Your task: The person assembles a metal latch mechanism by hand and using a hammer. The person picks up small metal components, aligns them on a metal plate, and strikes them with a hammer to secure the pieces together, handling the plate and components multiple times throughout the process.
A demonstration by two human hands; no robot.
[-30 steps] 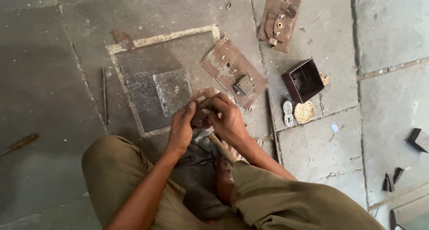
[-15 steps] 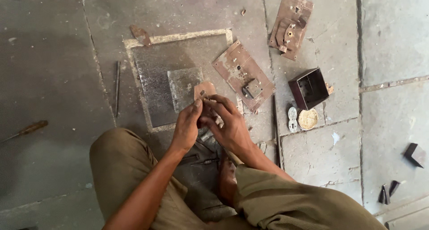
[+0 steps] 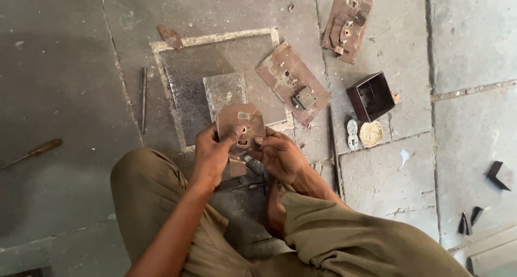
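hands meet over the stone floor [image 3: 64, 83], both closed on a small rusty metal plate [image 3: 240, 125] held up between the knees: the left hand [image 3: 211, 156] grips its left edge with the thumb laid across the face near the small hole, the right hand [image 3: 281, 157] pinches its lower right edge, so the flat side is turned up toward the eyes, apparently for a close look. just beneath the hands lie a few dark tools [image 3: 245, 183] on the floor by the bare foot (too shadowed to tell what kind). beyond the plate a square steel slab [image 3: 223, 91] rests on a larger dark sheet [image 3: 186, 83] set in a pale-edged frame, a flat hard bed near at reach. to the right of it lies a longer rusty lock plate [image 3: 291, 83] with a bolt block on it, and another lock plate [image 3: 347, 21] lies near the far edge of the floor. a dark open box [image 3: 371, 96] sits to the right, with a round brass disc [image 3: 370, 133] and a pale keyhole cover [image 3: 352, 134] just beside it. a thin rod [image 3: 144, 99] lies left of the sheet, and a wooden-handled screwdriver [image 3: 35, 150] lies well apart toward the left edge.
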